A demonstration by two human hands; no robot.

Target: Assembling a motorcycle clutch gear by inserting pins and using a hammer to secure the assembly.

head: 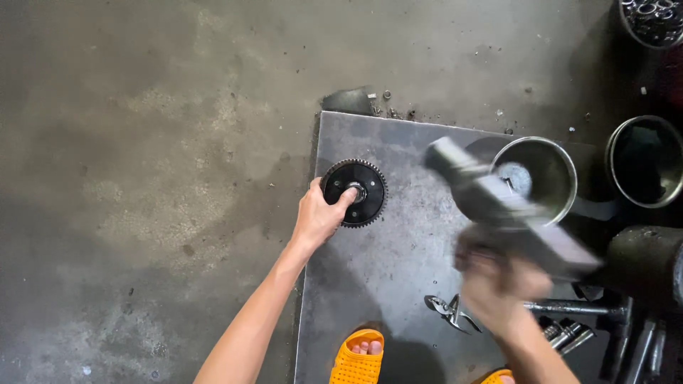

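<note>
Most of the left side is just stained, bare concrete floor (142, 178). Moving right, there's a grey steel plate (384, 263) lying flat on that floor, and near its far left corner sits a black toothed gear (370, 206), flat on the plate with a shiny hub in the middle. The left hand (318, 215) is on it, fingers curled over the near-left edge of the gear and the thumb pressing by the hub, so it's holding the gear down. At the near edge of the plate an orange slotted sandal (356, 359) pokes in with toes showing. A bit right of that, a pair of pliers (449, 311) lies on the plate. Then the right hand (498, 284), closed tight around a heavy dark block-shaped tool (498, 206) that's raised above the plate and badly motion-blurred, so can't tell exactly what it is. Past it, just off the plate's right edge, there's a shiny metal bowl (541, 174), another dark round container (644, 160) further right, and a pile of metal bars and tools (605, 320) at the near right.
</note>
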